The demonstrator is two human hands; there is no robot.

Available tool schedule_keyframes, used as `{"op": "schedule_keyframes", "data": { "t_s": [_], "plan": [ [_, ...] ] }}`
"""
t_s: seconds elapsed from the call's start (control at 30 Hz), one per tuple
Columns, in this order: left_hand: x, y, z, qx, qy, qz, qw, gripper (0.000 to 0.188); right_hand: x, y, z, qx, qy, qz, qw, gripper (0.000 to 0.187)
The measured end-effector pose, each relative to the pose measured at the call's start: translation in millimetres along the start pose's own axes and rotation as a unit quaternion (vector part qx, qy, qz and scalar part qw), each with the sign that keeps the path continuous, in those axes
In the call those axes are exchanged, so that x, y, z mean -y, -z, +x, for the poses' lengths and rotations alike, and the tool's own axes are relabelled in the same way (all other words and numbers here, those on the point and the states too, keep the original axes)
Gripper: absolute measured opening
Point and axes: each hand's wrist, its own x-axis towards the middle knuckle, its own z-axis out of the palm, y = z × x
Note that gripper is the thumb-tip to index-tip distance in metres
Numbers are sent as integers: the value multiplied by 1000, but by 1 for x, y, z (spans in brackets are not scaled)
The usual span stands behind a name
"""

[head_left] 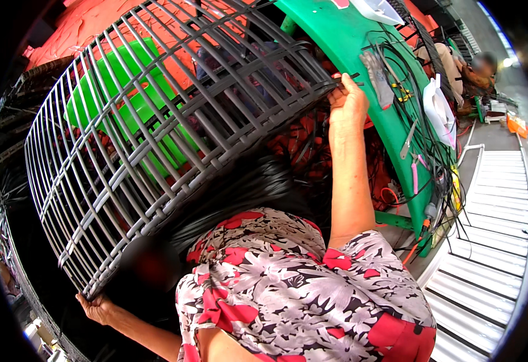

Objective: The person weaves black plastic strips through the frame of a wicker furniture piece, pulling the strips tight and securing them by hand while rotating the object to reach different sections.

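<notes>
A large open-weave basket (182, 192) of dark grey plastic strips lies tilted across the upper left, crossing from one of my hands to the other. At its lower left corner my left hand (98, 310) is closed on the rim, the fingers partly hidden behind the strips. My right hand (349, 101) pinches the basket's other end at the right, thumb and fingers on the rim beside a short strip end. A bundle of glossy black strips (249, 184) lies under the basket, close to my body.
Right of my right hand, a green table (330, 39) bears black cords, scissors (409, 140), a pink-handled tool (418, 169) and a white plastic container (438, 111). A white slatted panel (478, 268) lies farther right. Behind the basket are green plastic chairs (132, 114). Another person (480, 75) sits far off.
</notes>
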Motion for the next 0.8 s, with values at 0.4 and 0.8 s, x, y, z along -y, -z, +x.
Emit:
{"op": "schedule_keyframes", "data": {
  "t_s": [0.4,0.8],
  "plan": [
    [8,-17,-25,-67,-26,34,997,23,-22,-14,7,-3,139,-72,988,19],
    [20,-23,-58,13,-1,19,1000,21,-12,13,50,-41,60,-81,994,25]
  ]
}}
